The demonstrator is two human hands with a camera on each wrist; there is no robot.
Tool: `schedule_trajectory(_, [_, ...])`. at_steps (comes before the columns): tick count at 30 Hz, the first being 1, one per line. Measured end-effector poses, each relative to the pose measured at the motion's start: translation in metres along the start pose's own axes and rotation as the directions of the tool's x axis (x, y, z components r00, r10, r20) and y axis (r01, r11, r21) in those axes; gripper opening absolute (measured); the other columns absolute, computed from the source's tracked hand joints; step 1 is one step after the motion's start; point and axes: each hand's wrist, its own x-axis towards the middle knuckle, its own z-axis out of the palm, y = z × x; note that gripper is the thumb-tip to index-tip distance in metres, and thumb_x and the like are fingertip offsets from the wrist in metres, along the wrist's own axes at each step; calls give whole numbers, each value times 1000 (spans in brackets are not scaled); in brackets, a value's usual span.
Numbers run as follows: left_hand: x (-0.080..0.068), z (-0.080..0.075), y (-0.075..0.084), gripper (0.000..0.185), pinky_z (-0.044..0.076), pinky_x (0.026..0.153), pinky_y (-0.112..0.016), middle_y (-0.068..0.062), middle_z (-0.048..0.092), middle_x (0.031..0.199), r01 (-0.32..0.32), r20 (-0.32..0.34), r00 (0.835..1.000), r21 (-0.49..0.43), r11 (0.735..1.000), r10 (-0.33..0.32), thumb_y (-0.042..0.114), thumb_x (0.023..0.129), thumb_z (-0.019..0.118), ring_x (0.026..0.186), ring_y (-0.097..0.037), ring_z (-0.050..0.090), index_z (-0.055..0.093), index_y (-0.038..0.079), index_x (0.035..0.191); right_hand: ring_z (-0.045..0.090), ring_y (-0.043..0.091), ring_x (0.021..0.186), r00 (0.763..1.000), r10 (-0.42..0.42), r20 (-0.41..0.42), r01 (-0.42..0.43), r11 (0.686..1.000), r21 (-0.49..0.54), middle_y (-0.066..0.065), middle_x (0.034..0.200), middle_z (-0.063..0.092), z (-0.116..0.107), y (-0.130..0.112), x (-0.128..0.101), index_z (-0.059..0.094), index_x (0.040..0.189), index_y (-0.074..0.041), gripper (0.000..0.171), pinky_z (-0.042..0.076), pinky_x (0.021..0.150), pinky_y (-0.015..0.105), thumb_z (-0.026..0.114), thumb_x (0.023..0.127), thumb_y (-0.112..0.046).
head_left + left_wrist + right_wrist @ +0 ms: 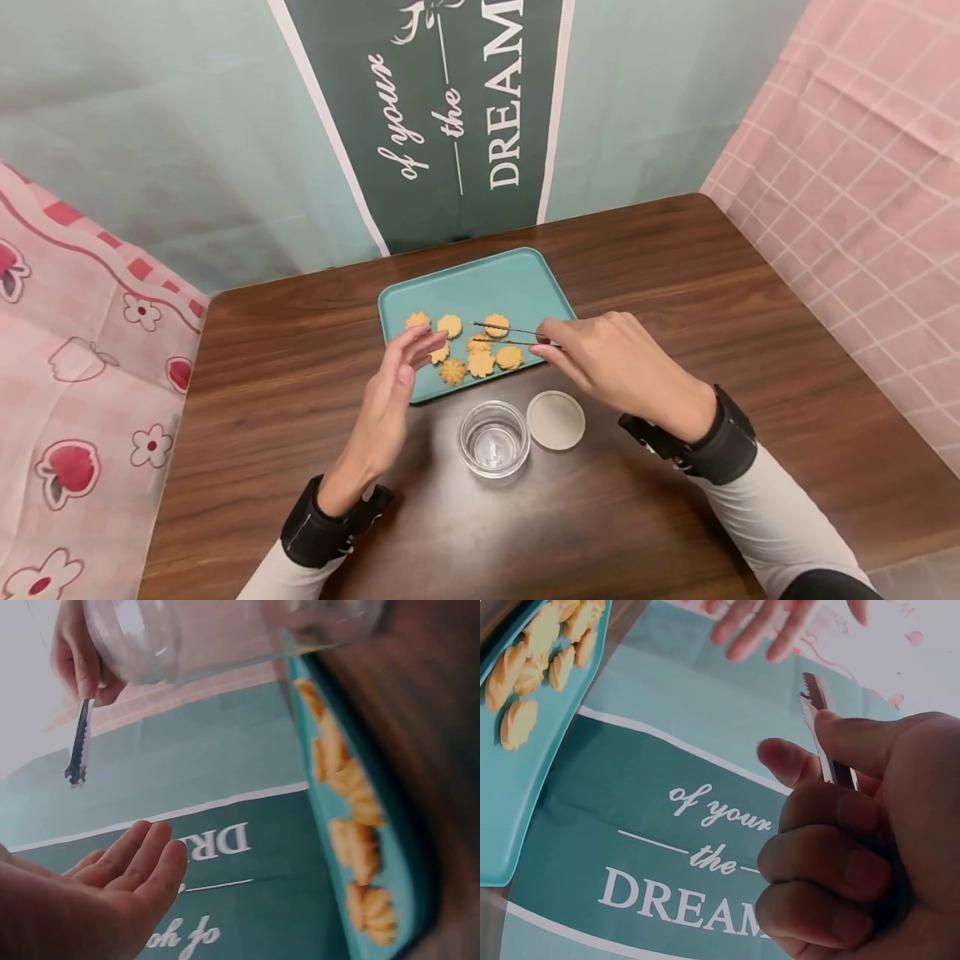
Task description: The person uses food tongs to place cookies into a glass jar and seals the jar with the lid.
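Observation:
My right hand (pixel 626 367) grips a pair of metal tongs (pixel 819 712), with fingers curled round the handle. The tongs' serrated tips are apart with nothing between them, above the cookies (pixel 481 363) in the head view. My left hand (pixel 384 417) is held in the air by the tray's near left part, fingers extended and holding nothing. Several golden, flower-shaped cookies lie on the near half of a teal tray (pixel 480 287). Closer to me stands a clear glass jar (pixel 467 457) without its lid, and a pale round lid (pixel 556 421) lies right beside it.
The brown wooden table (pixel 292 367) carries everything. Behind it hangs a green cloth (pixel 637 108) with white lettering. Pink patterned cloths (pixel 862 150) border the sides.

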Motion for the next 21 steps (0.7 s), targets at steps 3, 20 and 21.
schedule_trajectory(3, [-6,-1,-5,65,37,121,-33,-17,50,159,21,71,997,-34,999,-18,52,114,26,147,-31,48,33,8,162,33,3,50,1000,19,18,-19,1000,-1,-15,59,38,-2,1,2,63,92,-17,19,26,45,25,65,105,-30])
schedule_trajectory(20, [-24,11,-28,133,24,129,-44,-14,25,173,83,354,934,-83,993,-49,72,73,83,157,-41,26,16,4,166,41,4,50,986,145,88,-142,989,-41,-14,54,44,-14,14,2,69,106,-11,21,36,48,30,70,102,-32])
schedule_trajectory(21, [-25,13,-29,135,24,128,-46,-15,24,173,89,363,930,-72,993,-57,69,71,87,157,-41,26,16,4,166,41,4,50,984,151,91,-147,988,-44,-14,54,44,-15,15,2,69,106,-11,22,37,48,30,70,102,-33])
